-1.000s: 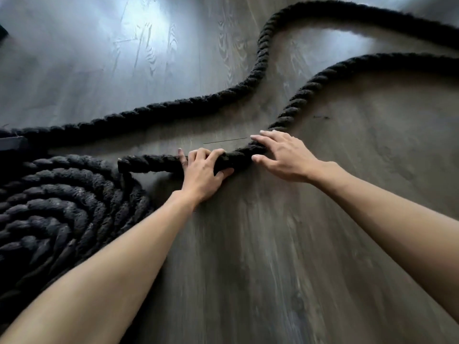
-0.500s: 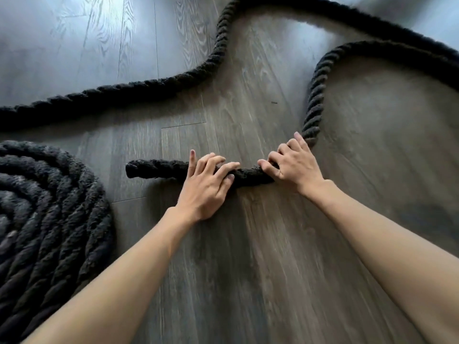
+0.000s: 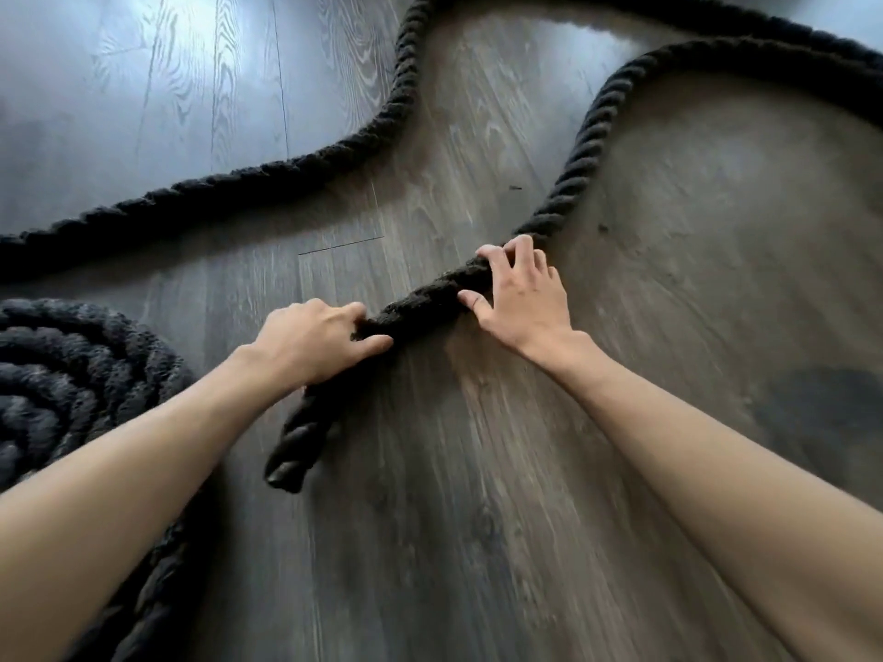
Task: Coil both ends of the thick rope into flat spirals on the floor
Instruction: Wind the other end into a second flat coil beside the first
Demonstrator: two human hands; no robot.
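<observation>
On the floor (image 3: 478,542), right of the finished spiral (image 3: 71,370), I see the left hand (image 3: 310,344) and right hand (image 3: 521,298) gripping the rope (image 3: 425,305), its free end (image 3: 286,470) now swung nearer (second spiral starting, I judge).

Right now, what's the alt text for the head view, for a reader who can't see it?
Two hands grip a thick black rope on a wooden floor: the left hand near its free end, which bends toward the viewer, the right hand further along. A flat rope spiral lies at the left edge.
</observation>
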